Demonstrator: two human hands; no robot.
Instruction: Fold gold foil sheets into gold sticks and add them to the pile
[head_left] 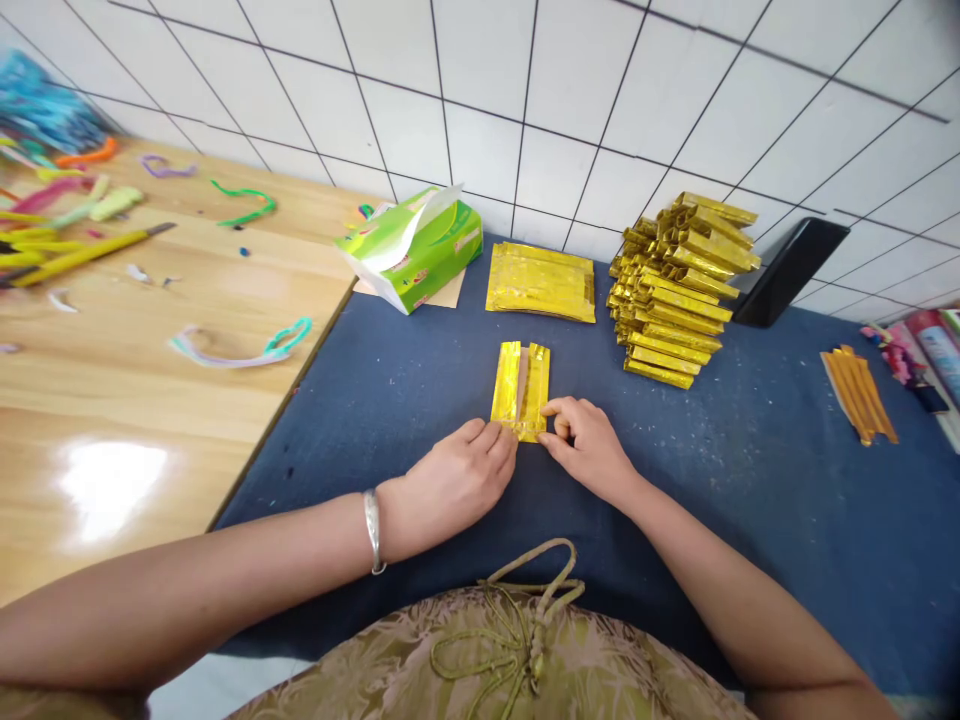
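Observation:
A sheet of gold foil paper [534, 385] lies on the dark blue cloth, its two long sides folded inward so a pale strip shows down the middle. At its lower left corner my left hand [469, 470], with a silver bangle at the wrist, presses with curled fingers. My right hand [589, 440] pinches the lower right edge of the same paper between thumb and index finger. Behind it lies a flat stack of gold foil paper [541, 283]. To the right rises a pile of folded gold foil strips [675, 300].
A green tissue pack [420, 255] stands at the back left. A black phone [793, 272] leans against the tiled wall. Orange-gold strips [859, 395] lie at the right. The wooden table [225, 420] on the left carries pipe cleaners, a yellow pencil-like tool [97, 255] and scraps.

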